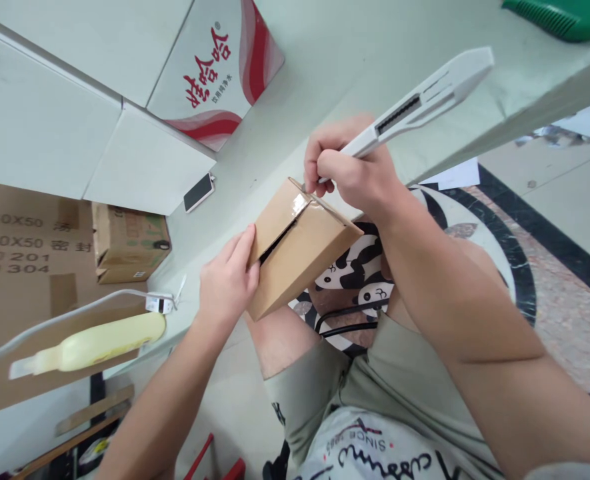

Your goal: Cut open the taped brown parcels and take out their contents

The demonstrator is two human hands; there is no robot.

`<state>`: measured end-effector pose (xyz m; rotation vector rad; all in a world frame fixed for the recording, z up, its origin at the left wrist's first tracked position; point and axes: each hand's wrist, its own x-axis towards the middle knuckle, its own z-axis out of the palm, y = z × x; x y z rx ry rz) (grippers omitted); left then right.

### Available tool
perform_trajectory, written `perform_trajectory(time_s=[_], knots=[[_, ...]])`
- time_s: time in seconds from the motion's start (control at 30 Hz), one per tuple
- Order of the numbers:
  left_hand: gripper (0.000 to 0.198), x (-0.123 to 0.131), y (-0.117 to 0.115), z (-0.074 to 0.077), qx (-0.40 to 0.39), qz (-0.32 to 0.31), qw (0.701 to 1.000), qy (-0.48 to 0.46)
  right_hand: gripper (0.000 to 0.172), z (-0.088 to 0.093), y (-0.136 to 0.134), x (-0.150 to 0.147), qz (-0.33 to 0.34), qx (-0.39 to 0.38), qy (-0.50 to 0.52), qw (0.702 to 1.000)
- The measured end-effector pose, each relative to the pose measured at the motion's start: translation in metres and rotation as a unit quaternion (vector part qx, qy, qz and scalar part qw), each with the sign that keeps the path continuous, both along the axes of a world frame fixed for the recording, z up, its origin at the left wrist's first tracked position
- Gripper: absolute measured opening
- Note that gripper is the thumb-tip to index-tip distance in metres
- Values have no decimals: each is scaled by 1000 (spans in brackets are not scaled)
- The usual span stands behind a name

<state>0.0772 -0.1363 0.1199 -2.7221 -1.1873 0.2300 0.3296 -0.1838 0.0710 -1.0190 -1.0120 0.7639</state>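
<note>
A small brown cardboard box (295,263) is held tilted above my lap, close to the table's edge. A dark gap runs along the seam between its flaps, and shiny clear tape (299,204) covers the far end of that seam. My left hand (229,273) grips the box's near-left end, thumb beside the gap. My right hand (352,167) is closed around a white utility knife (399,115), its handle pointing up and right. The knife's front end is at the taped far edge of the box; my fingers hide the blade tip.
On the pale green table (285,120) stand a red-and-white printed carton (209,73) and white boxes (149,153). A phone (199,193), a small brown carton (129,240), a yellow bottle (109,342) and a power strip (159,303) lie leftward. A green object (565,17) sits at top right.
</note>
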Motion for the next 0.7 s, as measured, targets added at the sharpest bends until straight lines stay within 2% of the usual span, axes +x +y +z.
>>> perform_trajectory(time_s=[0.1, 0.2, 0.3, 0.4, 0.47, 0.53, 0.63, 0.7], knots=[[61, 5, 0, 0, 2, 9, 1000, 19, 32, 0, -3, 3, 11, -36, -4, 999], [62, 6, 0, 1, 4, 7, 1000, 24, 33, 0, -5, 6, 29, -39, -1, 999], [63, 6, 1, 1, 5, 13, 1000, 25, 34, -1, -7, 8, 47, -20, 2, 999], [63, 5, 2, 1, 0, 19, 999, 29, 36, -4, -8, 7, 44, 37, 20, 998], [63, 6, 5, 2, -4, 23, 999, 26, 33, -6, -6, 7, -6, 65, 49, 997], [61, 7, 10, 4, -8, 29, 999, 15, 28, -8, -2, 9, -99, 60, 75, 990], [52, 10, 23, 14, -17, 47, 999, -17, 20, -19, 9, 14, -239, -9, 50, 970], [48, 11, 36, 26, -7, 82, 996, -39, 14, -33, 18, 19, -283, -78, -17, 956]])
